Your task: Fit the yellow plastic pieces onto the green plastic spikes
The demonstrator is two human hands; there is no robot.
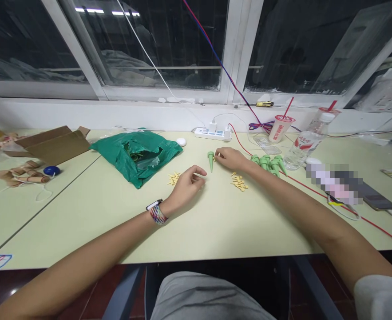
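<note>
A pale green cone-shaped spike [211, 161] lies on the table with its narrow tip towards me. Just to its right is my right hand [231, 158], fingertips pinched beside the wide end; a small yellow piece seems to show between them. My left hand [189, 183] hovers lower left of the spike, thumb and fingers apart, holding nothing. Next to it is a small pile of yellow pieces [173, 178], partly covered by the hand. A second pile of yellow pieces [239, 182] sits below my right wrist. Several green spikes [268, 163] are grouped beyond my right forearm.
A torn green plastic bag [137, 153] and an opened cardboard box [51, 144] are on the left, near wooden toys [24, 173]. A power strip [213, 134] stands at the back. To the right are a water bottle [307, 144], a cup [281, 129], a phone [369, 191] and a red cable [310, 191].
</note>
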